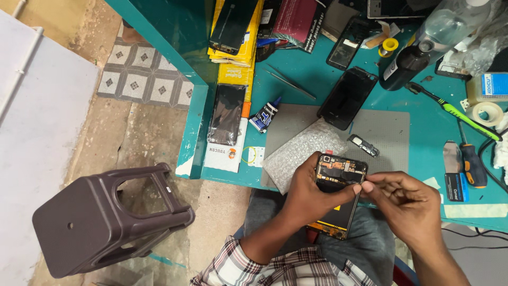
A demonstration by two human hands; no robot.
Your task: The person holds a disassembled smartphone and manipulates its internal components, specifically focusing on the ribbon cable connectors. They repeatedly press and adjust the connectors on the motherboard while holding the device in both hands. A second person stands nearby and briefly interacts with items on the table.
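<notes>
My left hand [307,193] grips an opened phone [336,193] with its back cover off, so the circuit board and battery show. It holds the phone over my lap at the table's front edge. The fingertips of my right hand [405,198] are pinched together at the phone's upper right corner, touching the left thumb; whether they hold a small part I cannot tell. Just beyond the phone lie a sheet of bubble wrap [301,151] and a small black phone part [363,145] on a grey work mat [386,132].
The teal table [423,127] carries a black phone screen [347,97], tweezers [290,82], a glue tube [264,115], a green toothbrush [457,112], a screwdriver [472,164], tape rolls, bottles and several phone panels. A dark plastic stool [106,217] stands on the floor at left.
</notes>
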